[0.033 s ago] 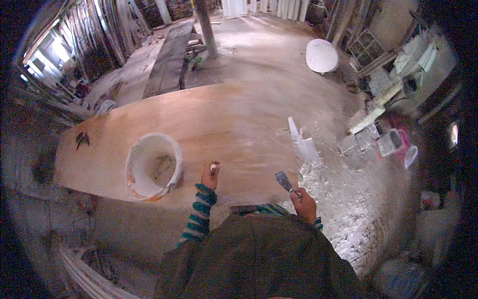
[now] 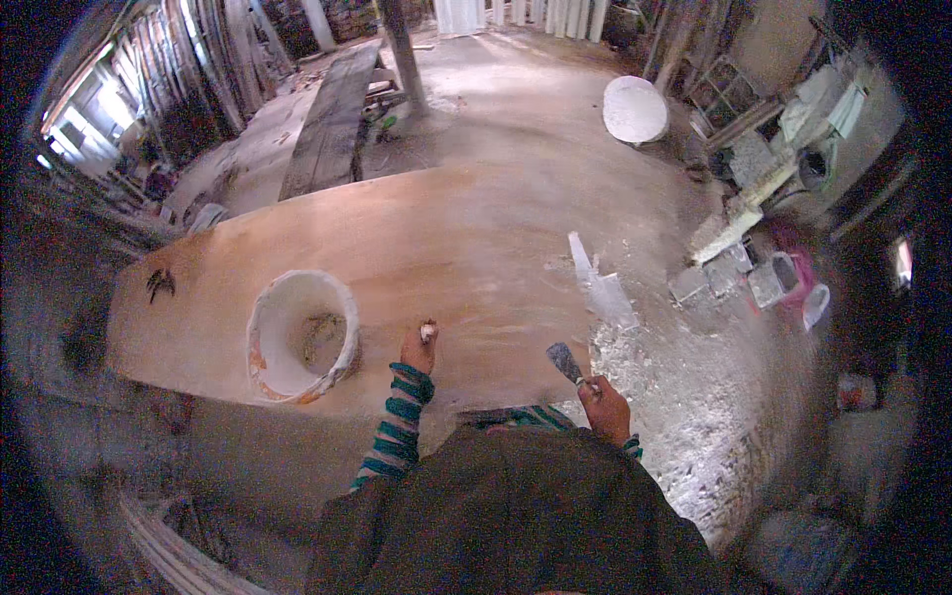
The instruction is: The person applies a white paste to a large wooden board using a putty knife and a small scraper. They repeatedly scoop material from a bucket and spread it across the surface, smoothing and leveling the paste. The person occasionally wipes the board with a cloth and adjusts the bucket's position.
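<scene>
My right hand (image 2: 606, 409) is closed round the handle of a putty knife (image 2: 563, 361), whose grey blade points up and left over the right end of a wooden board (image 2: 466, 278). My left hand (image 2: 417, 349) is closed above the middle of the same board. Something small and whitish shows at its top, too unclear to name. To its left, a white bucket (image 2: 260, 327) with an orange-smeared rim stands on the board. A little greyish stuff lies in its bottom.
White rubble (image 2: 674, 426) and a broken white slab (image 2: 607, 296) lie right of the board. A round white lid or disc (image 2: 636, 110) is at the far right. Beyond the board, a dark plank (image 2: 332, 119) runs toward a post (image 2: 403, 59). A small dark object (image 2: 160, 284) rests at the board's left end.
The view has shifted very slightly. Both hands keep practically the same place and grip.
</scene>
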Demonstrator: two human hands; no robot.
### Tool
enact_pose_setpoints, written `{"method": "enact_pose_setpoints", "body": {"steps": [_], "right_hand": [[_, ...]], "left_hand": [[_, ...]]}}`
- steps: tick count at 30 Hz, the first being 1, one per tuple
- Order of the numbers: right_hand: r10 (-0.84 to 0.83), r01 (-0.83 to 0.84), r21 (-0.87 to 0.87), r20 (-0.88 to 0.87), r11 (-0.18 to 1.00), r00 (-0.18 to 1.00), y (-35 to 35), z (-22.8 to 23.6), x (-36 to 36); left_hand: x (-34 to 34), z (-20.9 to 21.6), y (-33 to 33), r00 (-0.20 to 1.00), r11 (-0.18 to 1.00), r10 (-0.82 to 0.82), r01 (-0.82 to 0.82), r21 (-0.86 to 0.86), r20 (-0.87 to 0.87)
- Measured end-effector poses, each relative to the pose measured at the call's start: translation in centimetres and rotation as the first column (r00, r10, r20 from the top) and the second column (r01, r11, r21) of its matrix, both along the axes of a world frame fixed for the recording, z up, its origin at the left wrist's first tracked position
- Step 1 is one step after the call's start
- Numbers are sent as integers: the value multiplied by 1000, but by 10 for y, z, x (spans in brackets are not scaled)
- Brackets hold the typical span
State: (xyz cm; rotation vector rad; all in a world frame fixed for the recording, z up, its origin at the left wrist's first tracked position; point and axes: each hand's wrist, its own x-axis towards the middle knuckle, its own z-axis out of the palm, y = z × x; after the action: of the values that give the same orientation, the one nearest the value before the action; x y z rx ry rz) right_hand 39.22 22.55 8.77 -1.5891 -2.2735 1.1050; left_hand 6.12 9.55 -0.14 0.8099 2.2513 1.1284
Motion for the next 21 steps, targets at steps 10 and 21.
{"method": "enact_pose_setpoints", "body": {"steps": [10, 21], "right_hand": [[-239, 236, 115, 12, 965, 971, -6, -16, 52], [-258, 255, 57, 71, 965, 963, 3, -2, 63]], "left_hand": [[145, -18, 139, 749, 748, -640, 558, -360, -171], [110, 20, 133, 885, 767, -458, 443, 464, -87]]}}
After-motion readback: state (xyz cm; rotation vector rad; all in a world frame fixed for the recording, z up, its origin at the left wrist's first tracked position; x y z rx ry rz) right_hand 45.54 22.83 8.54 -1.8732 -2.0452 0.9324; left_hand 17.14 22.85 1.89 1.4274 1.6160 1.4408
